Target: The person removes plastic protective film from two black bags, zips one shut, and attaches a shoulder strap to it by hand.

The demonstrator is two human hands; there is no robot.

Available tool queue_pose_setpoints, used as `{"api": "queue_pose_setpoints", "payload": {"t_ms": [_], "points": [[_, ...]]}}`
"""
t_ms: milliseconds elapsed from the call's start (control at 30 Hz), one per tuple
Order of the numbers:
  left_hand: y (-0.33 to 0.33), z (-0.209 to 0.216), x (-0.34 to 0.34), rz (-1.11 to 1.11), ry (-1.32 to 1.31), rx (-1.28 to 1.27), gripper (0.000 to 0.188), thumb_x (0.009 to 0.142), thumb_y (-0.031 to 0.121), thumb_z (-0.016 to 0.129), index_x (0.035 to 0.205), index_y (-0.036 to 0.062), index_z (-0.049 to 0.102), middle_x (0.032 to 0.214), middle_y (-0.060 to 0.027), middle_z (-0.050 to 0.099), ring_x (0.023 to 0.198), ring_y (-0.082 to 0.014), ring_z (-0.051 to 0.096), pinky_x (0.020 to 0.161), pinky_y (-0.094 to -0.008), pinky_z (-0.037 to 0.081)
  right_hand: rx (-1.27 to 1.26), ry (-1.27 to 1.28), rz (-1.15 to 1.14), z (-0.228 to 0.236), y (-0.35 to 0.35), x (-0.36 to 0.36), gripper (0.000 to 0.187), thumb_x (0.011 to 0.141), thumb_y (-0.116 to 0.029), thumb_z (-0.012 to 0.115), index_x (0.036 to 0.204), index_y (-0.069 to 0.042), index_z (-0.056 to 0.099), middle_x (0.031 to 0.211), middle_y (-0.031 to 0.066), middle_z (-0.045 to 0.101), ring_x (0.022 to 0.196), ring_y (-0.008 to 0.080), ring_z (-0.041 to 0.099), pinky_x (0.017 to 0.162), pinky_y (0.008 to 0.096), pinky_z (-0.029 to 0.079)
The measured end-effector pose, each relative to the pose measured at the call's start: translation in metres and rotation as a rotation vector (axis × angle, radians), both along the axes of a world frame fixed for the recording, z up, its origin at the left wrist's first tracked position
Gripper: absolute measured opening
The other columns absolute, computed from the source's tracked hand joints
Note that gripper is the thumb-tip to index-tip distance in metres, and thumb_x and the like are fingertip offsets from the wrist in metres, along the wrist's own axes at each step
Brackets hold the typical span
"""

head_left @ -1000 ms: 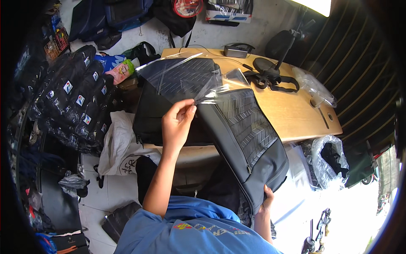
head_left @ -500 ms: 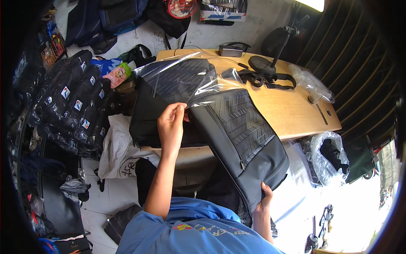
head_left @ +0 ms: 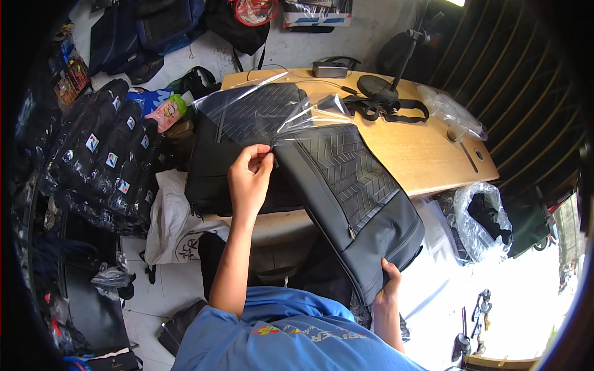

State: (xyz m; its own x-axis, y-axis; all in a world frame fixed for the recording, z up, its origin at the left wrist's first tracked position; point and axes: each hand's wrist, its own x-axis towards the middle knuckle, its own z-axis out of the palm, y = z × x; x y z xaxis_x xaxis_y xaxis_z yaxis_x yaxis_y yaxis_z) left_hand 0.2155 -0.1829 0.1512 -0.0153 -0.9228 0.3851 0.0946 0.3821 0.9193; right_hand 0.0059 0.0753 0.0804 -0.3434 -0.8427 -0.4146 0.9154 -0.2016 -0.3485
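Note:
A black backpack (head_left: pixel 365 185) with a quilted zigzag front panel slants from the table edge down toward my body. My right hand (head_left: pixel 388 285) grips its lower end, thumb on top and fingers hidden underneath. At the backpack's far left corner, my left hand (head_left: pixel 250 176) is closed in a pinch, with clear plastic film (head_left: pixel 296 120) at its fingertips. The film spreads over the backpack's far end and over a second black bag (head_left: pixel 213 164), which lies on the table behind. Whether the fingers also catch the backpack's edge is hard to make out.
The wooden table (head_left: pixel 408 154) carries a lamp stand (head_left: pixel 393 86), a black strap (head_left: pixel 405 111), a small dark box (head_left: pixel 330 69) and crumpled plastic (head_left: pixel 448 111). Plastic-wrapped black bags (head_left: pixel 93 148) are piled at left beside a white sack (head_left: pixel 166 216). A plastic-wrapped bundle (head_left: pixel 486 222) stands at right.
The whole view has shifted slightly. Both hands keep their hold, and the backpack and film stay almost in the same place relative to the table.

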Motion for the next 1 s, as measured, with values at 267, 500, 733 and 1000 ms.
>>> {"api": "queue_pose_setpoints", "payload": {"t_ms": [267,500,733,1000], "points": [[-0.002,0.003,-0.002,0.079,-0.148,-0.109,0.009,0.086,0.000,0.062,0.094,-0.0026,0.062,0.082,-0.0014,0.062,0.073,-0.0049,0.055,0.068,-0.0195,0.046,0.034,0.075,0.065,0.011,0.003,-0.003,0.047,0.080,-0.004,0.054,0.122,0.014,0.041,0.111,0.0267,0.059,0.095,0.0341,0.065,0.085,0.0436,0.056],[0.000,0.011,-0.005,0.291,-0.493,-0.423,0.010,0.086,0.002,0.060,0.095,-0.0013,0.062,0.082,-0.0116,0.064,0.067,-0.0191,0.061,0.063,-0.0298,0.048,0.056,0.134,-0.019,0.022,-0.001,0.009,0.040,0.081,-0.005,0.055,0.115,0.015,0.048,0.103,0.0252,0.063,0.090,0.0330,0.067,0.083,0.0428,0.057],[0.019,0.010,-0.016,0.211,-0.581,-0.645,0.010,0.085,-0.002,0.055,0.095,-0.0011,0.054,0.087,-0.0156,0.058,0.074,-0.0325,0.060,0.063,-0.0378,0.049,0.202,0.196,-0.068,0.056,-0.009,0.019,0.035,0.078,-0.004,0.057,0.109,0.012,0.055,0.101,0.0217,0.064,0.090,0.0310,0.066,0.086,0.0423,0.054],[-0.018,0.061,-0.059,-0.082,-0.518,-0.770,0.006,0.082,-0.003,0.056,0.087,0.0000,0.058,0.079,-0.0121,0.057,0.065,-0.0240,0.058,0.059,-0.0310,0.045,0.207,0.308,-0.054,0.056,-0.007,0.003,0.045,0.071,-0.001,0.061,0.114,0.012,0.054,0.102,0.0203,0.064,0.093,0.0316,0.065,0.088,0.0408,0.053]]}}
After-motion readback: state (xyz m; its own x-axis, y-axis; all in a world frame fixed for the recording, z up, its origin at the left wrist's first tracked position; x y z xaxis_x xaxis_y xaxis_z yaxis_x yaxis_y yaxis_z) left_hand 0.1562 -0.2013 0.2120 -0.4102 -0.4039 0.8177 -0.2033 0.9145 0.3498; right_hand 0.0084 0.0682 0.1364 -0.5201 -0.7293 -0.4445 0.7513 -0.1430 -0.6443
